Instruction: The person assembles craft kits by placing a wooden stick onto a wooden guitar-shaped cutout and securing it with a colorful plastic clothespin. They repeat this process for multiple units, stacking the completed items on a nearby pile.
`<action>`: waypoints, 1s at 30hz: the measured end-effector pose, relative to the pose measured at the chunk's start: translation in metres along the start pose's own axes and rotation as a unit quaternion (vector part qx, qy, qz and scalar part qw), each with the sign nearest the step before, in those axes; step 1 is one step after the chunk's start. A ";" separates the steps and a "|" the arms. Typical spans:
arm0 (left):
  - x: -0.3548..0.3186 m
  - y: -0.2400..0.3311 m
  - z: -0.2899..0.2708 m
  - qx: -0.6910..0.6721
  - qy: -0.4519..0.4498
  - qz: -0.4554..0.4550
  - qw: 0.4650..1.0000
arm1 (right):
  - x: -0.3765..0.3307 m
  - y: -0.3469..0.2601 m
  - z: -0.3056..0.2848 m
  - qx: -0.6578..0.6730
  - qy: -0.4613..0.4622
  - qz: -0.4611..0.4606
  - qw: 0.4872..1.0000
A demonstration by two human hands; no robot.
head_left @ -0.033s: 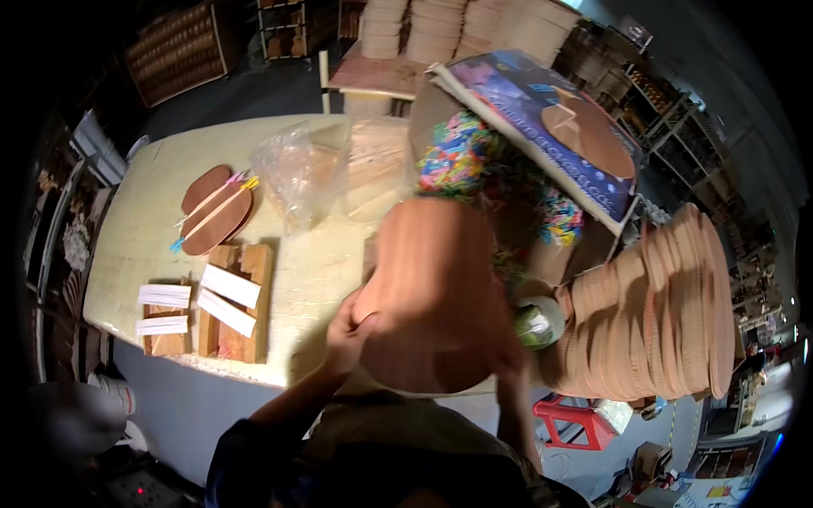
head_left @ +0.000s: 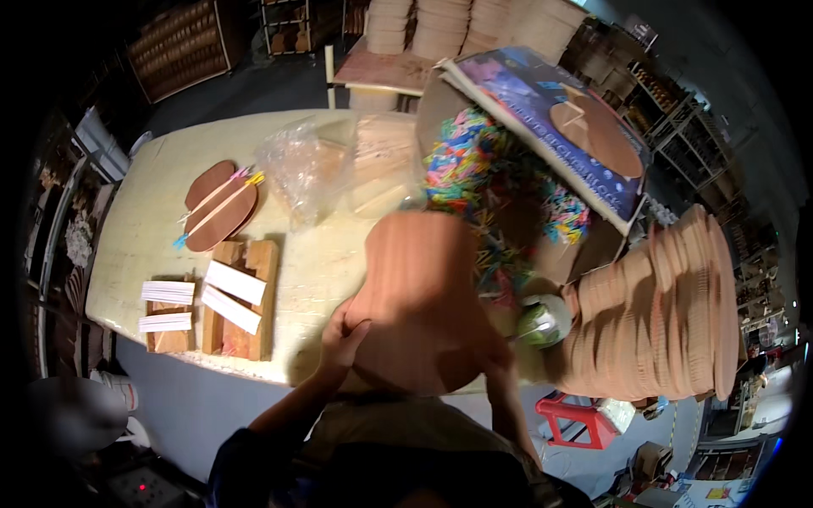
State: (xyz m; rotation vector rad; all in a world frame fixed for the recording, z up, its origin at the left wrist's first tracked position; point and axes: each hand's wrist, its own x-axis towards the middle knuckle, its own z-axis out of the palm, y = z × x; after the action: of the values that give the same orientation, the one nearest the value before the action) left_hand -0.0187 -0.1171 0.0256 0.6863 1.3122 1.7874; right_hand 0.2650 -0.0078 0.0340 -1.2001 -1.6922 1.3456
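A guitar-shaped panel of reddish-brown wood (head_left: 415, 292) lies level in front of me over the table's near edge, its narrower end pointing away. My left hand (head_left: 340, 339) grips its left edge near the waist, thumb on the upper face and fingers under the rim. At the right edge of the wide end is my right hand (head_left: 498, 360), closed round the rim, its fingers partly in shadow. The panel's underside is hidden. Just right of it stands a round container with a shiny green front (head_left: 542, 322).
On the pale table (head_left: 135, 220) are wooden blocks with white strips (head_left: 233, 284), a brown panel with clipped sticks (head_left: 222, 216) and plastic bags (head_left: 296, 169). Right are a box of colourful clips (head_left: 461, 157), a printed cardboard sheet (head_left: 542, 110), stacked guitar-shaped wooden pieces (head_left: 644, 313) and a red stool (head_left: 576, 419).
The wooden panel has shifted a little to the left and slightly toward me, with both hands still on it. The things on the table stay in place.
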 end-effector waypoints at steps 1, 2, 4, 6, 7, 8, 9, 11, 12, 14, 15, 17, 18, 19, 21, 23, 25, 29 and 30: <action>-0.015 -0.012 -0.021 0.047 0.033 -0.037 0.998 | -0.005 0.017 0.025 0.167 -0.036 0.114 0.979; -0.025 -0.019 -0.037 0.094 0.062 -0.073 0.991 | -0.005 0.037 0.038 0.166 -0.053 0.132 0.976; -0.027 -0.030 -0.054 0.118 0.093 -0.090 0.985 | -0.004 0.068 0.056 0.159 -0.087 0.159 0.970; -0.019 -0.042 -0.058 0.070 0.098 -0.059 0.991 | 0.006 0.069 0.066 0.116 -0.106 0.123 0.980; -0.012 -0.046 -0.059 0.033 0.096 -0.050 0.994 | 0.017 0.066 0.070 0.093 -0.115 0.105 0.983; -0.001 -0.049 -0.058 -0.005 0.092 -0.042 0.995 | 0.028 0.064 0.071 0.070 -0.122 0.087 0.986; 0.004 -0.050 -0.057 -0.041 0.087 -0.033 0.995 | 0.045 0.077 0.065 0.055 -0.127 0.113 0.984; 0.005 -0.046 -0.061 0.015 0.117 -0.012 0.993 | 0.087 0.077 0.061 0.030 -0.118 0.127 0.984; 0.005 -0.042 -0.064 0.043 0.136 0.002 0.990 | 0.106 0.066 0.066 0.017 -0.102 0.113 0.988; -0.001 -0.028 -0.074 0.122 0.189 0.029 0.974 | 0.134 0.054 0.076 -0.281 -0.050 -0.071 0.956; -0.007 -0.020 -0.084 0.149 0.201 0.056 0.967 | 0.144 0.052 0.082 -0.413 -0.024 -0.168 0.895; -0.016 -0.019 -0.112 0.206 0.246 0.083 0.944 | 0.176 0.090 0.078 -0.499 0.005 -0.323 0.804; -0.021 -0.021 -0.129 0.190 0.278 0.132 0.932 | 0.179 0.095 0.079 -0.503 -0.005 -0.345 0.792; -0.026 -0.020 -0.147 0.174 0.334 0.147 0.915 | 0.179 0.095 0.081 -0.490 -0.024 -0.342 0.801; -0.034 -0.008 -0.175 0.046 0.409 0.173 0.895 | 0.174 0.085 0.076 -0.443 -0.059 -0.289 0.847; -0.039 -0.016 -0.219 0.116 0.483 0.140 0.857 | 0.168 0.078 0.073 -0.414 -0.079 -0.238 0.875; -0.032 -0.009 -0.237 0.071 0.544 0.086 0.831 | 0.167 0.072 0.076 -0.399 -0.089 -0.204 0.890; -0.015 0.008 -0.253 -0.166 0.489 -0.002 0.856 | 0.163 0.051 0.079 -0.309 -0.096 -0.108 0.940; -0.012 0.013 -0.250 -0.185 0.479 -0.016 0.858 | 0.162 0.047 0.080 -0.267 -0.094 -0.074 0.956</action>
State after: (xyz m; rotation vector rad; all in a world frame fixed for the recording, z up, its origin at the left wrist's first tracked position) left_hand -0.2157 -0.2580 -0.0405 -0.5383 1.4594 2.3630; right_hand 0.1467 0.1163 -0.0394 -1.2230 -2.3312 0.9598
